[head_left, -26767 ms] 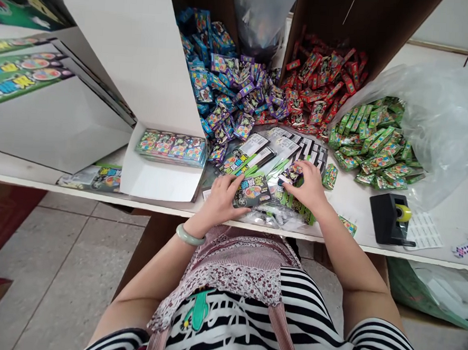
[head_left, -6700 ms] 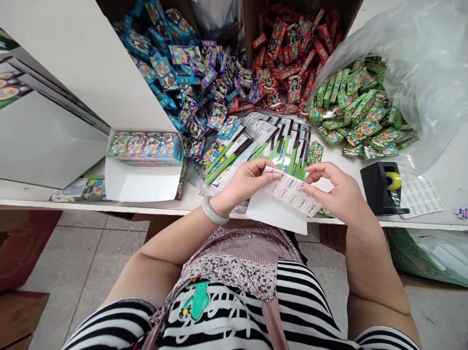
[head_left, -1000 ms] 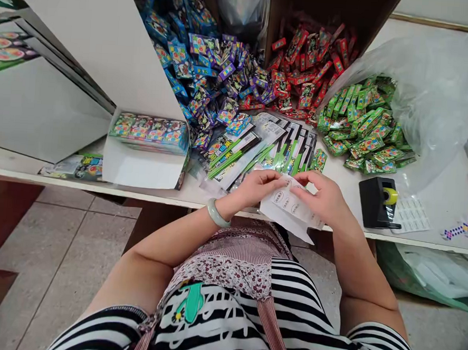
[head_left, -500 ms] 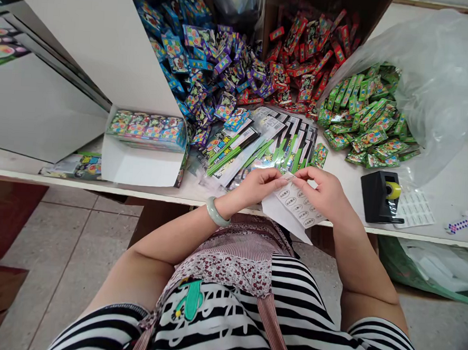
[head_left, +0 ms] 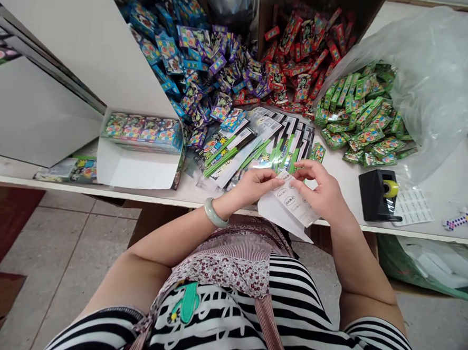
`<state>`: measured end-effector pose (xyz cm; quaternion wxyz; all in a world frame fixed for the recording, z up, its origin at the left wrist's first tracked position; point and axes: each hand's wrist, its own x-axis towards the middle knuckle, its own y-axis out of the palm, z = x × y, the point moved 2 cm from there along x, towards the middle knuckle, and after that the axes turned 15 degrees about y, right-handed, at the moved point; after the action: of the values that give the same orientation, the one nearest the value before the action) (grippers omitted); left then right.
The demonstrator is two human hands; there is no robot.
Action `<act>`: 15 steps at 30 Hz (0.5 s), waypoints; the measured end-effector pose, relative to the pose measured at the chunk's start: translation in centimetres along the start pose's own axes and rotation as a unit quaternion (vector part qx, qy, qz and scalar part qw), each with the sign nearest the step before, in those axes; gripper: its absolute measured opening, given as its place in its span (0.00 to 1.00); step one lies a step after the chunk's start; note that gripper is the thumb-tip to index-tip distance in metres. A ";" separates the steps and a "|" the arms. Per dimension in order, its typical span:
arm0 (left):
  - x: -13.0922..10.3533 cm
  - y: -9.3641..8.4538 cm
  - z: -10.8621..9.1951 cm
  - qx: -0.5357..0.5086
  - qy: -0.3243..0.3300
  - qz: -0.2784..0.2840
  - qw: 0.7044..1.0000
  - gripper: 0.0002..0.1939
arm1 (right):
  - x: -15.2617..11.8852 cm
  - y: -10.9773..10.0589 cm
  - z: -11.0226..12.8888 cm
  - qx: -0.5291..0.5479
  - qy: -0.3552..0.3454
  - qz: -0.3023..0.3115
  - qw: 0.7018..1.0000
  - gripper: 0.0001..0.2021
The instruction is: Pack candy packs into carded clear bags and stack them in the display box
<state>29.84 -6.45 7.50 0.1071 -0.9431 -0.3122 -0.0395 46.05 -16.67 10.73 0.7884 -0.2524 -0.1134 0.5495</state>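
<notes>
A white sticker sheet (head_left: 291, 199) printed with dark ovals is between my hands at the table's front edge, with plain white backing paper (head_left: 273, 212) below it. My left hand (head_left: 257, 186) pinches its top left edge between thumb and fingers. My right hand (head_left: 320, 191) has its thumb on the sheet's upper right, the index finger raised above it and the other fingers partly hidden behind. Just beyond my hands lie flat clear packets (head_left: 255, 144) with green and black strips, and a small green box (head_left: 318, 152).
Blue and purple boxes (head_left: 225, 63), red boxes (head_left: 300, 57) and bagged green boxes (head_left: 365, 109) are heaped behind. At left stands an open display carton (head_left: 139, 169) with a row of boxes. A tape dispenser (head_left: 375, 197) and another label sheet (head_left: 414, 207) are at right.
My right index finger has lifted and opened away from the thumb at the sheet's top edge. My left hand keeps its pinch. The whole view has shifted slightly.
</notes>
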 end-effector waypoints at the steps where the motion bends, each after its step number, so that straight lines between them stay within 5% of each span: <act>1: 0.1 0.0 0.0 0.002 -0.001 -0.005 1.000 0.22 | -0.2 -0.5 -0.2 0.000 0.016 0.006 1.000 0.19; 8: 1.0 0.2 0.6 -0.010 -0.006 -0.059 0.998 0.20 | -3.1 -4.5 -4.5 0.011 0.094 0.016 0.995 0.32; 12: 1.4 0.8 1.1 -0.025 -0.002 -0.098 0.995 0.20 | -4.4 -3.3 -7.3 0.181 0.167 0.044 0.968 0.31; 15: 1.7 1.2 1.1 -0.019 0.002 -0.104 0.994 0.20 | -4.6 -1.9 -8.0 0.266 0.212 0.009 0.940 0.25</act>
<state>31.91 -6.17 6.41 0.0849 -0.9072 -0.4080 -0.0581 49.60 -23.59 5.40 0.8274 -0.1450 0.2086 0.5008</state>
